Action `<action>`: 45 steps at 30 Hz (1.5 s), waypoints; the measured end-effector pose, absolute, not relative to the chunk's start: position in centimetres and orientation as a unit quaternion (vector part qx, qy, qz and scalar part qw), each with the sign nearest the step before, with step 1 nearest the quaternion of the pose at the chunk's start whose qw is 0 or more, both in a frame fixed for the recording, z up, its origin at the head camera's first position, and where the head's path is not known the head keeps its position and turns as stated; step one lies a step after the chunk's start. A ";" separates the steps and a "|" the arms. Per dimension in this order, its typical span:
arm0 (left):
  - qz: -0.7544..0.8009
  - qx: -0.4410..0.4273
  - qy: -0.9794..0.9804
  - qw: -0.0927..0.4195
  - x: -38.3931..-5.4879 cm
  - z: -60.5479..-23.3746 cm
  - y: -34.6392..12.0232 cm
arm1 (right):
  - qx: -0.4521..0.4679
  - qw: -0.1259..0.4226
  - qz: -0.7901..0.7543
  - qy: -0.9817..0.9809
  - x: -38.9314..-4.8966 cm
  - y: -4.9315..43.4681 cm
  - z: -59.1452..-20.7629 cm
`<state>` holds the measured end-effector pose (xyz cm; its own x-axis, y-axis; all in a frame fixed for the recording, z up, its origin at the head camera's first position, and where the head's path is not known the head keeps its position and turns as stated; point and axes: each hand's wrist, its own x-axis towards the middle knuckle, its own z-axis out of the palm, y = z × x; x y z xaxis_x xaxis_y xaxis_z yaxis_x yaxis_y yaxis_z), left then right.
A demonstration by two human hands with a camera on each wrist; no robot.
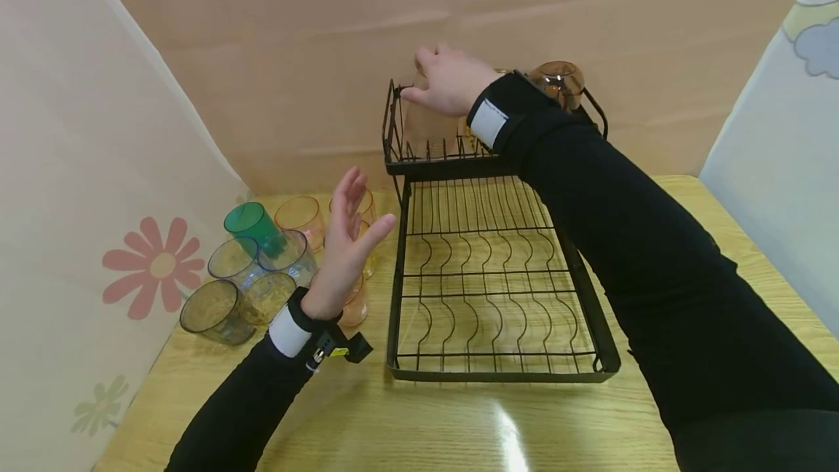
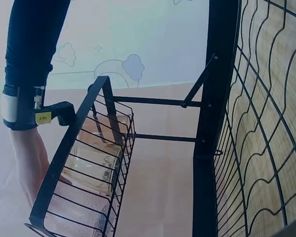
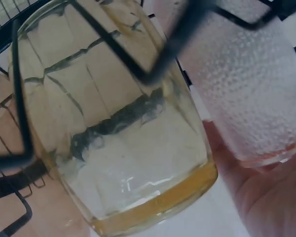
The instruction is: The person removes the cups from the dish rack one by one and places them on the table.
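My right hand (image 1: 452, 82) grips a pink, pebble-textured drinking glass (image 3: 246, 89) at the left end of the rack's raised upper shelf (image 1: 452, 167). The glass stands upside down among the wires, its base between thumb and fingers. Next to it is a faceted amber glass (image 3: 133, 123), largely hidden by the hand in the head view. A brown glass (image 1: 560, 82) sits farther right on the same shelf. My left hand (image 1: 344, 250) hovers beside the lower rack, fingers apart and holding nothing, in front of some orange-tinted glasses.
On the table's left stand several glasses, among them a green one (image 1: 252, 223), a smoky one (image 1: 216, 312) and an orange one (image 1: 301, 218). The black lower wire rack (image 1: 488, 293) spans the middle. Paper-like sheets (image 1: 295, 57) wall in the back and sides.
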<state>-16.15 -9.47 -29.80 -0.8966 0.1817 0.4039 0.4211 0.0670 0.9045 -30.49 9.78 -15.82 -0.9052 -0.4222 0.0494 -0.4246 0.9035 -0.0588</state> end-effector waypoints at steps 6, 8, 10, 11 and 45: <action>-0.684 -0.181 -0.702 0.079 -16.3 -29.4 -8.9 | 0.245 0.056 0.024 -0.968 -30.2 9.7 -15.7; -0.692 -0.181 -0.694 0.080 -16.4 -29.2 -8.7 | 0.248 0.067 0.019 -0.966 -30.1 9.7 -15.6; -0.692 -0.184 -0.693 0.089 -16.6 -29.1 -8.6 | 0.250 0.081 0.016 -0.965 -30.0 9.8 -15.4; -0.690 -0.187 -0.693 0.095 -16.8 -29.0 -8.5 | 0.250 0.088 0.013 -0.964 -29.9 9.8 -15.2; -0.760 -0.220 -0.603 0.103 -15.3 -26.1 -4.7 | 0.175 0.238 0.252 -0.921 -20.9 15.2 -12.0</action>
<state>-15.29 -4.74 -26.05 -0.8825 0.1088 0.4576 0.4207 -0.2524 0.8714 -20.91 15.15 -11.99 -0.8251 -0.2025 0.5275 -0.4429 0.8115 -0.3812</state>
